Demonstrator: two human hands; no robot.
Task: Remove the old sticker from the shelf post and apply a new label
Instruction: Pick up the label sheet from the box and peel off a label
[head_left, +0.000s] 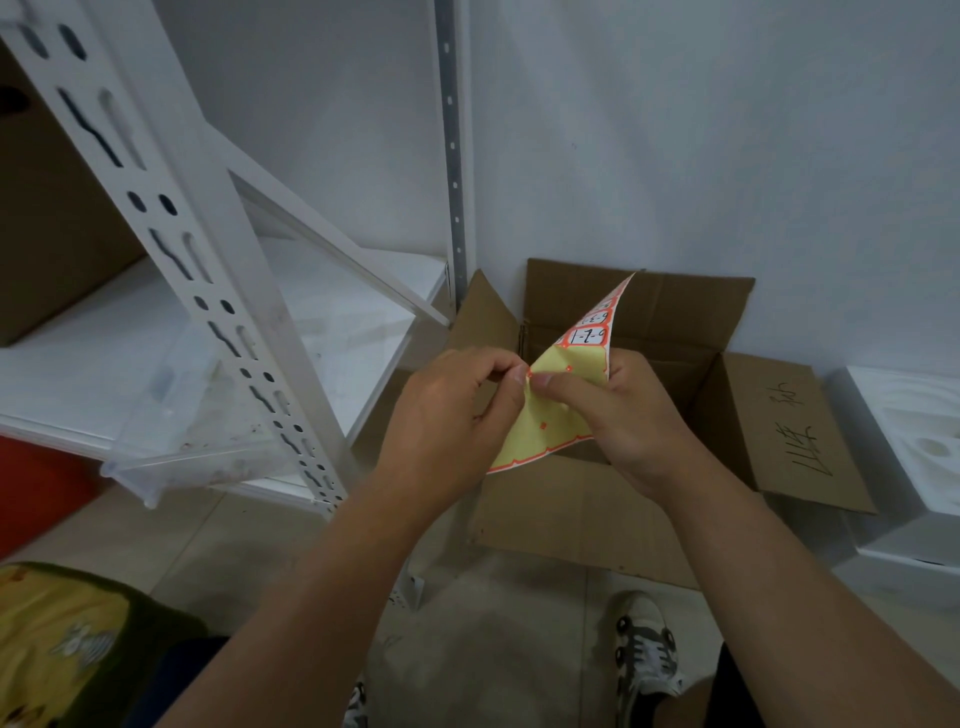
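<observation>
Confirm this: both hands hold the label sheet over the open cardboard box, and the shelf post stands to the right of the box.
Not quite. In the head view both hands, left and right, do hold the label sheet over the open cardboard box, but the shelf post stands to the left of the box, not the right.

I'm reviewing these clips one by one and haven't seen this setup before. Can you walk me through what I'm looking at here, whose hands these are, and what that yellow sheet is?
There is no robot here. One camera worn on a person's head looks down at their own bare hands. The left hand and right hand both pinch a yellow label sheet with red-bordered labels; some near the top carry handwritten numbers. The fingertips meet at one corner, probably to peel a label off. Behind the hands sits an open cardboard box on the floor. On the left stands the white slotted shelf post, with a clear plastic tray on the shelf beside it.
</observation>
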